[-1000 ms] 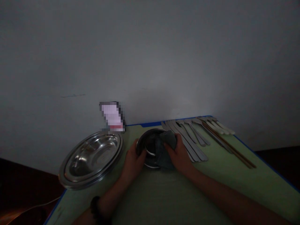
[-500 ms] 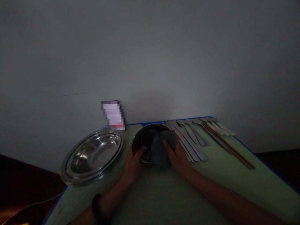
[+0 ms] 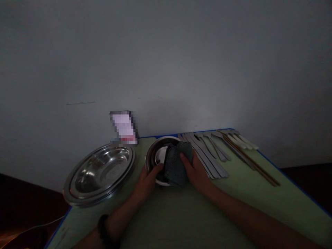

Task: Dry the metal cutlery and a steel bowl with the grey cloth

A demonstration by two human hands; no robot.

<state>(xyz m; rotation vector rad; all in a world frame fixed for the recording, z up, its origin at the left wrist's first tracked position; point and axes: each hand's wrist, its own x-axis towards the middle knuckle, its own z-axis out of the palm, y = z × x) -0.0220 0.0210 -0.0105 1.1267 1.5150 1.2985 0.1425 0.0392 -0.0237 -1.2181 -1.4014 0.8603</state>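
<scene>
A shiny metal bowl (image 3: 153,156) is held between my two hands over the middle of the table, its mouth facing me and partly up. My left hand (image 3: 147,180) grips its left rim, thumb lying over the edge and the other fingers hidden behind. A dark grey-green cloth (image 3: 177,164) drapes over the right side of the bowl, covering part of its inside and rim. My right hand (image 3: 195,172) pinches this cloth against the bowl's right side, with the thumb on top; its other fingers are out of sight.
Nested wide metal basins (image 3: 103,174) stand at the left. A phone (image 3: 123,127) with a blurred screen leans against the wall behind them. To the right lie several metal knives and forks (image 3: 207,159), spoons (image 3: 216,147), brown chopsticks (image 3: 254,162) and white-handled utensils (image 3: 242,141) on the green table (image 3: 171,214).
The bowl has tilted so more of its bright inside shows. The cloth has drawn to the right, off the bowl's middle. Both hands keep their grip.
</scene>
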